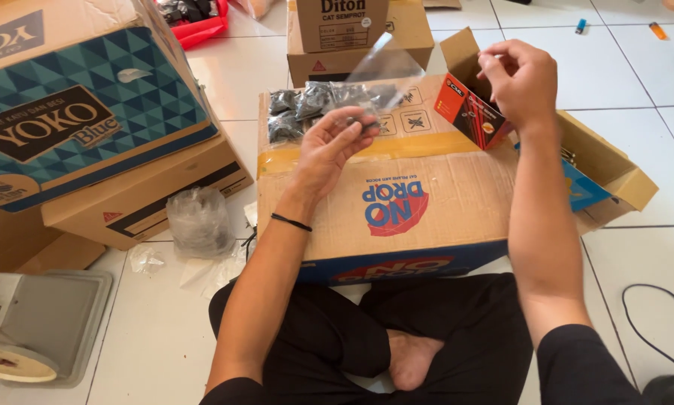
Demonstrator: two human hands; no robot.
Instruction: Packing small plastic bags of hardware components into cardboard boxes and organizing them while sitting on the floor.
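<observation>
Item: small red-and-black carton (468,112), flap open, pinched at its upper edge by the closed fingers of the right hand (521,81) and held tilted over the large cardboard box (419,202) serving as a desk. Left hand (335,142) is half curled, palm up, around a clear packet of small dark parts (367,116), its loose film raised toward the carton. Further like packets (299,105) are stacked just beside it. Handling judgement: the carton mouth is best kept wide and steady, the packet fed in narrow end first, film folded flat so nothing snags.
</observation>
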